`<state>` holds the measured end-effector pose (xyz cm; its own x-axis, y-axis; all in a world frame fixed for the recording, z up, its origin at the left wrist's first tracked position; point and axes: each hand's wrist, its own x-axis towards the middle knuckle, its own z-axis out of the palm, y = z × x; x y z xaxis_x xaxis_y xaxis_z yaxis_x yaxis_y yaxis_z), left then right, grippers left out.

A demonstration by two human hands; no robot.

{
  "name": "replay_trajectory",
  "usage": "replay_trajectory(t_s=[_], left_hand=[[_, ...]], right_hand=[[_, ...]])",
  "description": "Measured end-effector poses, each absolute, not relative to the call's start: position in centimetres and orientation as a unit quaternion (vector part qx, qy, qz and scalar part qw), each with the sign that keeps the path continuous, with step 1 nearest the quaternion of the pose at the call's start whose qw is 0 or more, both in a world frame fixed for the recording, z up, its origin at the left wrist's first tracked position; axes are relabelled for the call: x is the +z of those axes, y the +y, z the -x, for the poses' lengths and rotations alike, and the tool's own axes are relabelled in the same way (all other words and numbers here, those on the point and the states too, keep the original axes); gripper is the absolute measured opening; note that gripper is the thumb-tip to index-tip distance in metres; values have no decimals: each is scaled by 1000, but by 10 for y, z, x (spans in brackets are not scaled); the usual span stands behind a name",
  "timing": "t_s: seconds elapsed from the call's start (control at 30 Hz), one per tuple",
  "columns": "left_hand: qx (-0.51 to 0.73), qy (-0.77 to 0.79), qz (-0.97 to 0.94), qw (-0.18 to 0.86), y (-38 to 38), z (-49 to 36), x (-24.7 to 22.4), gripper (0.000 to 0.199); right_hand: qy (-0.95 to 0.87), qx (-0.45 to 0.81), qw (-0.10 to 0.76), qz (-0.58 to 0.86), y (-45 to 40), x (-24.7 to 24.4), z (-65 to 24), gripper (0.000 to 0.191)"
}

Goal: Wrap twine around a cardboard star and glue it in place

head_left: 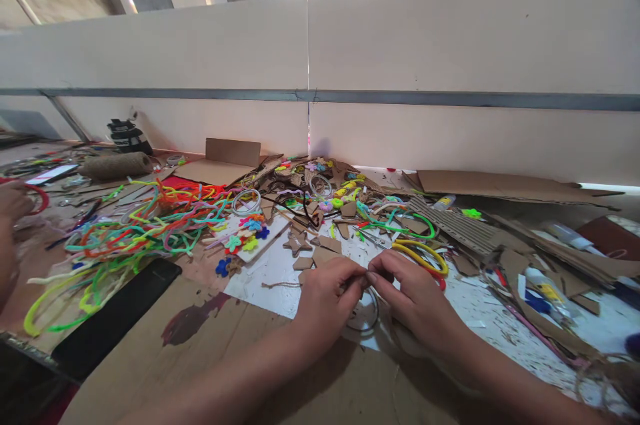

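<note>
Fingers [387, 265] of my left hand [326, 297] and right hand [416, 293] pinch closed, on what I can't tell; one partly hidden ring [378, 309] lies beneath; one co-worker's hand [12, 201] is cut off.

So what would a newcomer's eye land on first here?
Probably the tangle of bright, multicoloured strands spread across the left side of the view. Next, the person's left hand and right hand, fingertips together just below centre; anything pinched there is too small to tell. Then the cluster of colourful flower shapes, between the tangle and the hands.
</note>
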<state>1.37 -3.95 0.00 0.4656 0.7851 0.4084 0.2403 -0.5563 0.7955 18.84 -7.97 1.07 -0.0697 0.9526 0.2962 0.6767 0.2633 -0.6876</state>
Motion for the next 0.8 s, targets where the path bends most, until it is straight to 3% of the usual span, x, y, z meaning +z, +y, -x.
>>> replay_trajectory(t_s=[0.8], left_hand=[[400, 337, -769, 368, -40, -15, -1, 17]], right_hand=[[-699, 211, 364, 578, -79, 9, -188, 21]])
